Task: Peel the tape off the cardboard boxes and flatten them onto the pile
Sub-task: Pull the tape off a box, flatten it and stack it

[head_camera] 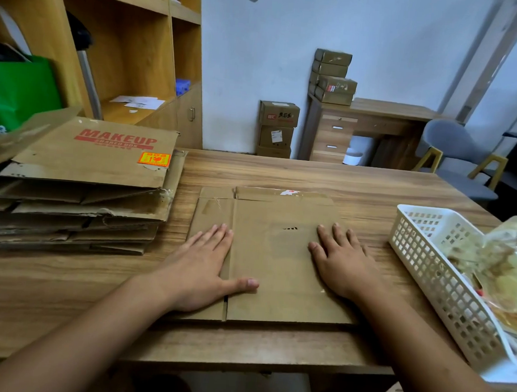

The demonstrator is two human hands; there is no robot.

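A flattened brown cardboard box (274, 258) lies on the wooden table (344, 180) in front of me. My left hand (203, 265) presses flat on its left part, fingers straight and thumb spread across the fold line. My right hand (344, 260) presses flat on its right part, fingers straight. To the left stands the pile of flattened boxes (77, 192); its top sheet reads MAKEUP and carries an orange sticker. Strips of tape show along the far edge of the flat box.
A white plastic basket (429, 269) holding crumpled clear tape sits at the table's right edge. A wooden shelf unit with a green bag (17, 87) stands to the left. Across the room are stacked cartons (277, 126), a desk (379, 112) and a grey chair (456, 154).
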